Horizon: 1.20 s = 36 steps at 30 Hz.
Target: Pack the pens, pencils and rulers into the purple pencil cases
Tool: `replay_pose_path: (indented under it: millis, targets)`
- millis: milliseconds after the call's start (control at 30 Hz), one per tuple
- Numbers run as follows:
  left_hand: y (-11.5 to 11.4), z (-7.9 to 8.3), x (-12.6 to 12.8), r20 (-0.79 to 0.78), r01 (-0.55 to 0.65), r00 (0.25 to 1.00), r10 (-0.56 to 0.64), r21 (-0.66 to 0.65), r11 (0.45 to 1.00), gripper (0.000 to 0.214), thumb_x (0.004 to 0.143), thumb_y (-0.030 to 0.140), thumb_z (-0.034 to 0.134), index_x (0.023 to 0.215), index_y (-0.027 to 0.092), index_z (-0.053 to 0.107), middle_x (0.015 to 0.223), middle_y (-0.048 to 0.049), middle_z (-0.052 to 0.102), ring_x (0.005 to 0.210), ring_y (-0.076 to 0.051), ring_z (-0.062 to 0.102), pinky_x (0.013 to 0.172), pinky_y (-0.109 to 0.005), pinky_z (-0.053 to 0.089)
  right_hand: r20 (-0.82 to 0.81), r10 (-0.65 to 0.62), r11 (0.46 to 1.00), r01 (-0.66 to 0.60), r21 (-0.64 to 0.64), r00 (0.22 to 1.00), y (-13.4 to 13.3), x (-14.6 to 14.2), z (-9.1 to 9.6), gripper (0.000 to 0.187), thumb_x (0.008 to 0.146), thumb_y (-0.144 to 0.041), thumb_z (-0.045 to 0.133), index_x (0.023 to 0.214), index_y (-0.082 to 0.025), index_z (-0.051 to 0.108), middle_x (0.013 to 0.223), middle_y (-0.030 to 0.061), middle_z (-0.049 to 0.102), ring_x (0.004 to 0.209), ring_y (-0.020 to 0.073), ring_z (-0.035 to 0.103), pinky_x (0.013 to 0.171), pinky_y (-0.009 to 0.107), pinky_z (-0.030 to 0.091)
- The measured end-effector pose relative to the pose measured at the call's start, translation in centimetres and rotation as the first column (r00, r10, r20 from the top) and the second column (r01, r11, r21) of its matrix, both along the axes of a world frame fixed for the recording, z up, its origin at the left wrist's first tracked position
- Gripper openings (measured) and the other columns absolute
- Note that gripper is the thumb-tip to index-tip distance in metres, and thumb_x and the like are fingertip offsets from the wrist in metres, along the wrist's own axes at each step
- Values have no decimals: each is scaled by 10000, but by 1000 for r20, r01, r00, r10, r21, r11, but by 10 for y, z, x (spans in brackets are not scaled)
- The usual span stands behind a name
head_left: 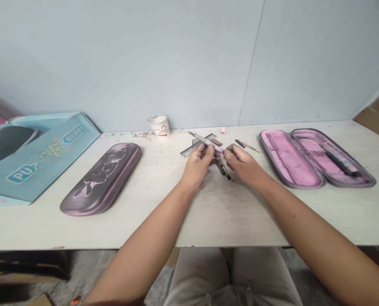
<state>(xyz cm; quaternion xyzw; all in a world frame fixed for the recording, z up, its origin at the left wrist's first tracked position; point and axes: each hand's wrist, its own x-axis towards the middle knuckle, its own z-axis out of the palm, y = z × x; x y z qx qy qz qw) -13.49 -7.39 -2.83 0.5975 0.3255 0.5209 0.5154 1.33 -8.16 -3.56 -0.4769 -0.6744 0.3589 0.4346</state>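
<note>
My left hand is closed round a slim white pen, whose grey pointed end tilts up to the left. Close beside it, the fingers of my right hand pinch the pen's pale pinkish other end. Behind and under my hands lies a clear ruler, partly hidden. A black stick-like item with a yellow mark rests just below my fingers. Right of the open stationery, an unzipped pencil case with pink lining holds a black-and-pink marker in its right half.
A closed dark pencil case lies at left, near a blue cardboard box. Against the wall stands a white paper cup with shavings beside it. A small pink object and a dark-blue-ended pen lie behind my right hand.
</note>
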Motion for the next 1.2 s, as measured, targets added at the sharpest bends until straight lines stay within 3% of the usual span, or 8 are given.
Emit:
replay_pose_path:
  millis: [133, 267, 600, 700, 800, 967, 1067, 1200]
  targets:
    - [0, 0, -2, -349, -167, 912, 216, 165, 972, 286, 856, 410, 449, 683, 183, 452, 572, 38, 421, 560, -89, 421, 564, -225, 358, -192, -116, 993, 115, -16, 975, 9, 10, 0, 251, 697, -284, 575, 785, -233, 345, 742, -38, 425, 703, 103, 496, 689, 278, 444]
    - [-4, 0, -1, -625, -50, 714, 316, 405, 913, 311, 841, 362, 464, 596, 183, 396, 584, 28, 383, 582, -106, 377, 558, -241, 276, -469, -119, 976, 189, 104, 875, 14, 19, 6, 260, 739, -309, 535, 845, -253, 304, 885, -21, 434, 841, 107, 575, 776, 311, 475]
    - [-9, -5, 2, -739, 108, 585, 333, 478, 872, 265, 862, 350, 428, 654, 188, 453, 656, 4, 451, 634, -131, 434, 580, -250, 302, -612, -98, 963, 229, 140, 785, 15, 19, 9, 259, 780, -370, 542, 873, -269, 322, 928, -16, 500, 912, 125, 598, 817, 348, 499]
    - [-9, -3, 4, -737, 105, 610, 291, 439, 892, 256, 854, 342, 444, 655, 183, 468, 647, 11, 459, 617, -122, 432, 569, -248, 298, -587, -35, 994, 91, 65, 809, 12, 14, 6, 298, 771, -407, 568, 922, -273, 348, 886, -18, 558, 906, 143, 616, 782, 346, 509]
    - [-13, 2, 7, -658, 128, 750, 66, 242, 962, 291, 862, 365, 430, 641, 177, 459, 585, 27, 434, 553, -101, 406, 541, -238, 302, -577, 130, 982, -185, -38, 806, 6, 11, 6, 307, 774, -448, 570, 942, -252, 403, 833, 9, 610, 930, 187, 626, 727, 340, 512]
    - [-23, 6, 17, -85, 375, 914, -397, -203, 905, 408, 834, 518, 447, 651, 156, 488, 542, 23, 441, 486, -79, 406, 484, -217, 341, -619, 245, 909, -399, -122, 746, -2, 9, 14, 308, 830, -532, 451, 902, -233, 448, 816, 35, 632, 887, 212, 637, 586, 314, 508]
    - [-24, 5, 26, 58, 321, 946, -320, -318, 892, 402, 770, 534, 545, 673, 145, 509, 532, 24, 458, 459, -69, 400, 437, -193, 309, -596, 203, 914, -369, -169, 777, -4, 4, 18, 331, 862, -541, 371, 883, -221, 454, 841, 38, 649, 684, 164, 629, 478, 274, 484]
    - [-16, 11, 53, 59, 161, 987, -150, -331, 930, 318, 751, 429, 623, 675, 145, 502, 538, 43, 431, 465, -52, 385, 443, -170, 302, -380, 28, 994, -65, -85, 925, -5, 12, 25, 292, 877, -490, 373, 900, -223, 487, 947, 32, 651, 565, 108, 564, 408, 227, 441]
